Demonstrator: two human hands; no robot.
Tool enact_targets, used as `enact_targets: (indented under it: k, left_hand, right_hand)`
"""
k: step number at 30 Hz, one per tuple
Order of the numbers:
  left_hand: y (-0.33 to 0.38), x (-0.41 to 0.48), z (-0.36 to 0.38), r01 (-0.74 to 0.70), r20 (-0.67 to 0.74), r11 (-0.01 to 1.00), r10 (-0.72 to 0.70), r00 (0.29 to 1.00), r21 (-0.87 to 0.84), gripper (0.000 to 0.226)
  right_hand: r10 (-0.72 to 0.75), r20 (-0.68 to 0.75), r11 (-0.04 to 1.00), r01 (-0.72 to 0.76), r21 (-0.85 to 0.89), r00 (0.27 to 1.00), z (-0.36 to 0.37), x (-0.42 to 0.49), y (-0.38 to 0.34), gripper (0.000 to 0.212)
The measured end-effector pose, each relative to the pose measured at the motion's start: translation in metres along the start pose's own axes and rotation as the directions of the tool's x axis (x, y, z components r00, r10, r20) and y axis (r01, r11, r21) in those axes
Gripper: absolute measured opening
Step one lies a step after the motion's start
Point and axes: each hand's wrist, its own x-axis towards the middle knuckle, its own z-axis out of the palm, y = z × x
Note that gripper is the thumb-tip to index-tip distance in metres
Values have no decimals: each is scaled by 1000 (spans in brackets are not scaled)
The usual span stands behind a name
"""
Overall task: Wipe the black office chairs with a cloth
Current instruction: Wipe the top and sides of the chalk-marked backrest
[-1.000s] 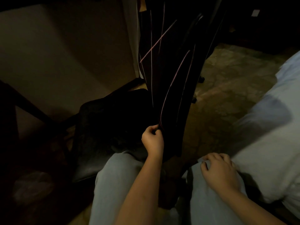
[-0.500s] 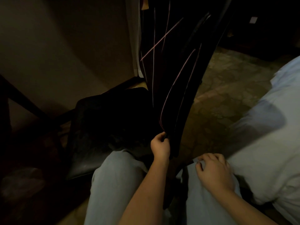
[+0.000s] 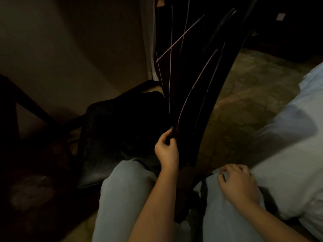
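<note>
Backrest (image 3: 192, 75): black office-chair back, thin pale pink lines across it, standing tall mid-room and curving right toward its top.
Seat (image 3: 113, 137): black, dull sheen, left of backrest, meeting it at the foot.
Left hand (image 3: 167, 149): at backrest's lower left edge, thumb and fingers clenched on that edge. Too dark to tell if a cloth sits in the pinch.
Right hand (image 3: 238, 185): below-right of backrest, resting on right knee (image 3: 227, 215), fingers bent, grasping nothing.
Left knee (image 3: 125, 189): light jeans, below-left of backrest, just beside seat's near corner.
White fabric (image 3: 288, 154): well right of backrest.
Floor (image 3: 253, 102): mottled, between backrest and white fabric.
Wall (image 3: 70, 49): plain, left of backrest, behind seat.
</note>
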Motion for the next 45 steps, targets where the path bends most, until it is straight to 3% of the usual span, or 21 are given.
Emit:
enact_targets:
  k: [7, 11, 19, 25, 29, 34, 37, 41, 45]
  left_hand:
    - [-30, 4, 20, 72, -45, 997, -72, 996, -5, 31]
    - [-50, -1, 31, 147, 32, 985, -150, 988, 86, 29]
    - [-72, -9, 33, -96, 78, 945, 76, 994, 312, 28]
    - [-88, -7, 30, -240, 182, 816, 168, 969, 526, 33]
    - [-101, -3, 33, -288, 254, 625, 146, 956, 725, 28]
    - [-89, 2, 34, -388, 418, 464, 43, 908, 796, 31]
    - [-88, 5, 32, -291, 349, 535, -7, 937, 793, 35]
    - [-93, -7, 25, -65, 276, 749, -160, 948, 659, 39]
    - [-99, -24, 24, 59, 242, 827, -231, 942, 559, 43]
  right_hand:
    - [14, -3, 999, -14, -30, 1000, 6, 6, 2, 24]
    - [19, -25, 999, -20, -35, 1000, 7, 7, 2, 24]
    - [11, -34, 998, -13, -60, 999, 11, 8, 3, 24]
    - [9, -46, 996, -13, -86, 999, 13, 10, -1, 25]
    - [4, -41, 996, -8, -90, 999, 13, 8, 0, 24]
    - [11, 3, 997, -10, -77, 1000, 6, 7, -1, 26]
    - [15, 20, 997, -13, -77, 1000, 2, 6, -2, 25]
    - [24, 22, 996, -22, -85, 999, -3, 4, -5, 24]
    - [15, 67, 996, -10, -84, 998, -6, 2, -4, 25]
